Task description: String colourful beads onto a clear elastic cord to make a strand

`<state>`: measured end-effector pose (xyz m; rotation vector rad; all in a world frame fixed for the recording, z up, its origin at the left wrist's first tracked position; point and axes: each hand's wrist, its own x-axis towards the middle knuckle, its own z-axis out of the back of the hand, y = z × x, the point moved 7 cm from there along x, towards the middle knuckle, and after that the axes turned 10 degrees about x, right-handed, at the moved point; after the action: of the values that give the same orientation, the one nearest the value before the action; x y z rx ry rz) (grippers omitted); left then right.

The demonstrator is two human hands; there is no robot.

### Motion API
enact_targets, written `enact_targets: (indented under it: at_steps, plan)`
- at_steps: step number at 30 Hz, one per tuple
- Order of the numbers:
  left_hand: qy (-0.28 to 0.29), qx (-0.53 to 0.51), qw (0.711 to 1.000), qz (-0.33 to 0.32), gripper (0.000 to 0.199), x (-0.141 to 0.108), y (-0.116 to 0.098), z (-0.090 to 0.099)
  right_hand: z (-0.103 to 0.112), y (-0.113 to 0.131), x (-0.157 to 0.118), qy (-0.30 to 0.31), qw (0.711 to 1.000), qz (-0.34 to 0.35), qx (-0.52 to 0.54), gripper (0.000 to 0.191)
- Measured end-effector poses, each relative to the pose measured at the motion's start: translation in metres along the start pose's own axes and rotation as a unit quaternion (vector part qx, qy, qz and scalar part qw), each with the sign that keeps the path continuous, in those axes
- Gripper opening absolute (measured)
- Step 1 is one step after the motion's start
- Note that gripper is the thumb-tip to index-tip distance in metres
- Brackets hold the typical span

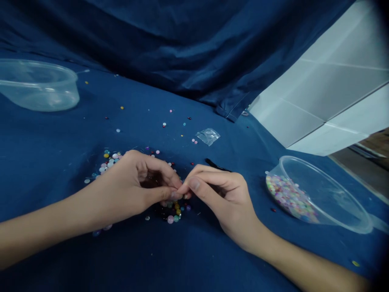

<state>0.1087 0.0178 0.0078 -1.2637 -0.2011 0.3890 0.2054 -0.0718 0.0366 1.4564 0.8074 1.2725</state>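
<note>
My left hand [133, 182] and my right hand [225, 198] meet fingertip to fingertip near the middle, each closed in a pinch. Just under the left fingertips a curved bead strand [177, 207] shows, with yellow, pink, green and dark beads; it seems to hang from that hand. Whatever lies between the right fingertips is too small to make out. Loose beads [110, 163] in white, pink, blue and yellow form a pile behind the left hand, partly covered by it. A thin black tool [215, 165] lies just beyond the right hand, partly hidden.
A clear plastic tub [291, 198] holding many coloured beads stands at the right. Another clear tub [54, 95] is at the far left. A small clear plastic bag [208, 136] and scattered beads lie on the blue cloth [146, 259]. White panels [322, 93] rise at the right.
</note>
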Motion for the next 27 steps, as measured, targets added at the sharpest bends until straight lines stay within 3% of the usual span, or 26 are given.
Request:
enact_targets:
  at_steps: [27]
  plan:
    - [0.012, 0.003, 1.0, 0.006, 0.006, 0.0007, 0.0035, -0.002, -0.0027, -0.0031, -0.0002, 0.011, 1.0, -0.016, -0.002, 0.026]
